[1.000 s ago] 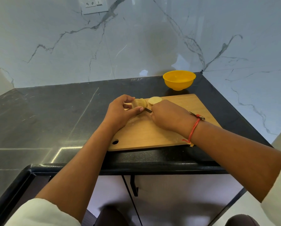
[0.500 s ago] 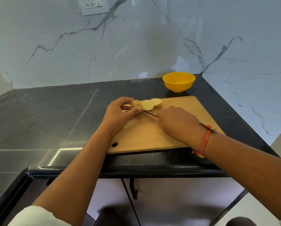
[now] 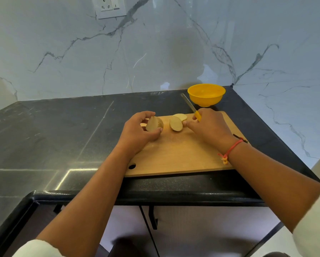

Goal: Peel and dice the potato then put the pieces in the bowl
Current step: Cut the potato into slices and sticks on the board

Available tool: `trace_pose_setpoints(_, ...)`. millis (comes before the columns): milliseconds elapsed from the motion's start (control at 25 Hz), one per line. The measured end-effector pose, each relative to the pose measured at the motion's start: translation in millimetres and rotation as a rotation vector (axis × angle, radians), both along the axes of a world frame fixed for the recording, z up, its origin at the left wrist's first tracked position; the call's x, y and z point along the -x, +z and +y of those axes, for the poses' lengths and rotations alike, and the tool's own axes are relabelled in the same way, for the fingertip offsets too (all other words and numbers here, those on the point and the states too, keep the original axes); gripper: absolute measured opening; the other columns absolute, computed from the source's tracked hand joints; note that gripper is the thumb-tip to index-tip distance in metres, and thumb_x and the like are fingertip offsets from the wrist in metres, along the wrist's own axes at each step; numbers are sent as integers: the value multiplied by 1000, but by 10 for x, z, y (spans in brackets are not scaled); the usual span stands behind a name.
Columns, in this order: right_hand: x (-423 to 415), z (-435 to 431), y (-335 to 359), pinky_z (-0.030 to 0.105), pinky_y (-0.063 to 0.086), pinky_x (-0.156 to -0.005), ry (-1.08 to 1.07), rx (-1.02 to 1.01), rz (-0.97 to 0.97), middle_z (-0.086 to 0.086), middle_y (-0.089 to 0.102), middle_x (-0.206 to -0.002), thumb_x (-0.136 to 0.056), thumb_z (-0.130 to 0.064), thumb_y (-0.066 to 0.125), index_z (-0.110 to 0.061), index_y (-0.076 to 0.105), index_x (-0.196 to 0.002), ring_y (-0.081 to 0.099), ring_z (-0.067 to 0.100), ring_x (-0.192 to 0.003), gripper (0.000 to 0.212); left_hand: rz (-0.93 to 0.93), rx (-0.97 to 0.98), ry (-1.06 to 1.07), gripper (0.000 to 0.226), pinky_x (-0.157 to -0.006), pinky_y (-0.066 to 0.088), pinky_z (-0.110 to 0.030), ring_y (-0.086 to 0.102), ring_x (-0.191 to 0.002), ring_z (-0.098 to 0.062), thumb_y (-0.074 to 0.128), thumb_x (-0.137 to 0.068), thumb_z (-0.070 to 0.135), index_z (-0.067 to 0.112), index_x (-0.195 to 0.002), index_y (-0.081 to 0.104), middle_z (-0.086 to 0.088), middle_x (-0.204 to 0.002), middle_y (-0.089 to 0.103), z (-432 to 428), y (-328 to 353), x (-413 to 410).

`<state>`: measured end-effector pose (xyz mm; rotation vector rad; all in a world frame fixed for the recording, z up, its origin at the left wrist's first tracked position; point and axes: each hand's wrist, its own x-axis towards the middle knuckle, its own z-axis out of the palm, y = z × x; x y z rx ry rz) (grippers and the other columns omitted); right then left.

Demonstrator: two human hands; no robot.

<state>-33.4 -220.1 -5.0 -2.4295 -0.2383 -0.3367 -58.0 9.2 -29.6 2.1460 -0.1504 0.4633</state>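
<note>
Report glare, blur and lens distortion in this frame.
Head view: the wide-angle lens bows the countertop edge; bright streaks glare on its dark surface; the marble wall is glossy with dim reflections; the knife blade above the right hand looks slightly soft; the potato half in the left hand is sharp, evenly lit.

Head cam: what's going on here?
A person is partway through slicing on the cutting board. The left hand holds the potato chunk. The right hand grips a yellow-handled knife, blade pointing toward the yellow bowl, with a fingertip against one of two slices lying on the board. The bowl looks empty.
</note>
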Motion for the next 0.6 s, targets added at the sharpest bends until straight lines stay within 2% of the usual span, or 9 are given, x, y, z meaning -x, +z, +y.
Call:
trace_pose_setpoints(80,-119,58,5,40,50,-69,40,8,47,7,63,-85,-80,-51,75,-10,61,-91,59,22,-81,45,-7,0,0,57,-87,54,-21,57,-107,-3,83,-77,29,28,-128,59,16,-118,59,0,0,5)
trace_pose_setpoints(160,-195,143,43,31,38,-55,82,72,76,0,54,-73,-74,-56,78,-18,52,-77,51,14,-70,46,-18,-4,6,55,-86,52,-20,57,-106,-2,82,-77,29,29,-127,59,17,-116,59,-2,-1,10)
trace_pose_setpoints(240,-252,220,70,27,26,-51,103,93,89,-4,46,-65,-71,-55,81,-22,45,-69,42,10,-61,49,-33,-12,14,54,-87,52,-22,57,-106,-3,81,-78,29,29,-127,59,17,-116,60,-1,-5,7)
trace_pose_setpoints(280,-286,258,66,26,27,-51,106,88,94,-3,47,-65,-71,-54,81,-21,48,-70,43,10,-61,47,-41,-16,16,53,-87,52,-22,56,-106,-3,81,-78,29,30,-126,60,16,-117,60,1,-8,6)
trace_pose_setpoints(400,-368,415,32,27,39,-57,124,75,108,0,62,-77,-76,-50,79,-16,67,-93,54,13,-70,40,-58,-22,14,52,-86,51,-21,57,-105,-3,81,-77,29,30,-125,60,15,-117,61,14,-18,5)
trace_pose_setpoints(600,-478,625,21,22,41,-58,177,41,166,-1,65,-89,-82,-44,75,-18,69,-115,53,11,-71,42,-59,-9,5,51,-79,49,-16,57,-104,-5,80,-76,29,31,-123,61,15,-116,61,13,-22,13)
